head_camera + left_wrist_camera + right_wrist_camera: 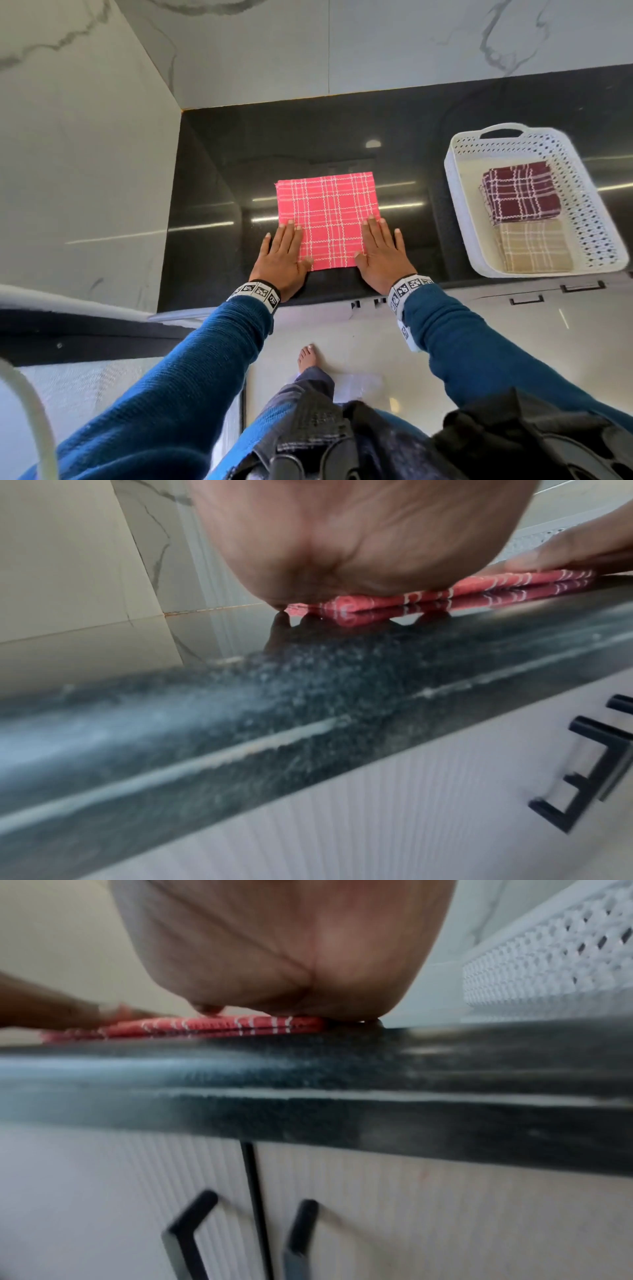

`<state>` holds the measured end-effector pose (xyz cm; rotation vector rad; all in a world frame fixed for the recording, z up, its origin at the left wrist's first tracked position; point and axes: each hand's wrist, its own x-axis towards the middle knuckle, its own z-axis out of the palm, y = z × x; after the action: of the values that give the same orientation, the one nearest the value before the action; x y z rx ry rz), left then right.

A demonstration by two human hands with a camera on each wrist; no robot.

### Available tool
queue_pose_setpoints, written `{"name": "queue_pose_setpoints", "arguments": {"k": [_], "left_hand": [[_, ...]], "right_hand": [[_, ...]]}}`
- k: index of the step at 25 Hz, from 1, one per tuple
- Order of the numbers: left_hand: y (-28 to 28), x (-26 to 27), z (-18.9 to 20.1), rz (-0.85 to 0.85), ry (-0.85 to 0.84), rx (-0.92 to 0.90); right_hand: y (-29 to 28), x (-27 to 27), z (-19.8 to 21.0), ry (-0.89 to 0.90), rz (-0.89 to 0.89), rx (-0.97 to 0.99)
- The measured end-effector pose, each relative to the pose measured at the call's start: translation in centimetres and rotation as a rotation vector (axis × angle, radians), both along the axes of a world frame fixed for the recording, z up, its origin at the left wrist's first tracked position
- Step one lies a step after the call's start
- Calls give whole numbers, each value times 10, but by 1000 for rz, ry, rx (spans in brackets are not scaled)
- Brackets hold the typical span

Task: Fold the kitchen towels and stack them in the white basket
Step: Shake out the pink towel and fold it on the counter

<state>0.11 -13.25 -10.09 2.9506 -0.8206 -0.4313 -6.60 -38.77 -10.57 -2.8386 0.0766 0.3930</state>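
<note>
A folded red checked towel (327, 212) lies flat on the black counter (342, 137). My left hand (282, 251) presses its near left corner with straight fingers. My right hand (380, 251) lies flat on the near right corner. From the left wrist view the towel's folded edge (428, 593) shows under my palm (342, 547), and from the right wrist view the edge (222, 1026) shows under the right palm (291, 947). The white basket (455, 205) stands to the right, holding a folded maroon towel (520, 195) and a folded beige towel (534, 246).
A marble wall (85, 154) closes off the counter on the left and behind. White cabinet doors with black handles (185, 1231) sit below the counter edge. The basket's perforated wall (548, 961) is close to my right hand.
</note>
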Motion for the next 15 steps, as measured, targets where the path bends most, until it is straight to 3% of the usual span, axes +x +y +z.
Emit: {"name": "queue_pose_setpoints", "arguments": {"k": [5, 8, 11, 13, 15], "left_hand": [[17, -38, 4, -121, 32, 103], [23, -62, 4, -118, -4, 135], [35, -86, 6, -63, -33, -154], [48, -97, 11, 7, -28, -396], [54, -102, 21, 120, 29, -525]], "right_hand": [[-18, -42, -1, 74, 223, -87], [-25, -70, -3, -5, 277, -98], [-33, -97, -8, -169, 214, 63], [-35, -106, -3, -213, 114, 307], [-36, -107, 16, -179, -77, 543]]}}
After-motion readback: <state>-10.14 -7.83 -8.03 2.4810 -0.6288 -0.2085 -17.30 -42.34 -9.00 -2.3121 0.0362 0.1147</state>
